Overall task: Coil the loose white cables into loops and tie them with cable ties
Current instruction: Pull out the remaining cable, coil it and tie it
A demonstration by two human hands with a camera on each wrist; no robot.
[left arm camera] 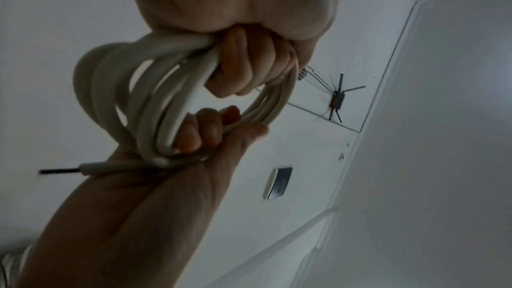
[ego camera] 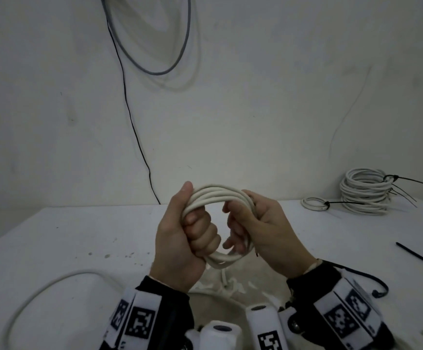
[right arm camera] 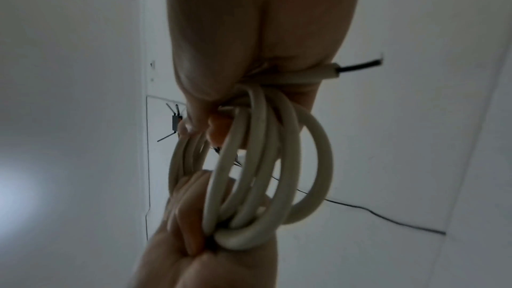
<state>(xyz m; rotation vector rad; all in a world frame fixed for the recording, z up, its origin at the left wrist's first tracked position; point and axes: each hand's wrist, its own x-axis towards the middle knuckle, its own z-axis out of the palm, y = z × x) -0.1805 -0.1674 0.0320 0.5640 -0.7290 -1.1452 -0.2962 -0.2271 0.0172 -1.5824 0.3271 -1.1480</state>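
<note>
At frame centre, above the surface (ego camera: 79,231), the left hand (ego camera: 180,238) and right hand (ego camera: 261,228) each clamp their grip on a coiled white cable (ego camera: 215,194), coiling apparently done; next, judging by the task, comes the black cable tie (ego camera: 420,256) at right.

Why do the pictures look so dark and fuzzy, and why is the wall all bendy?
Head view: dim, grey light, yet the coil in the left hand and right hand shows fairly sharp; the wide lens bends the table edge. Left wrist view: dark, and the loops nearest the camera are soft. Right wrist view: blurriest, with both hands smeared and a pale glow at the left edge.
</note>
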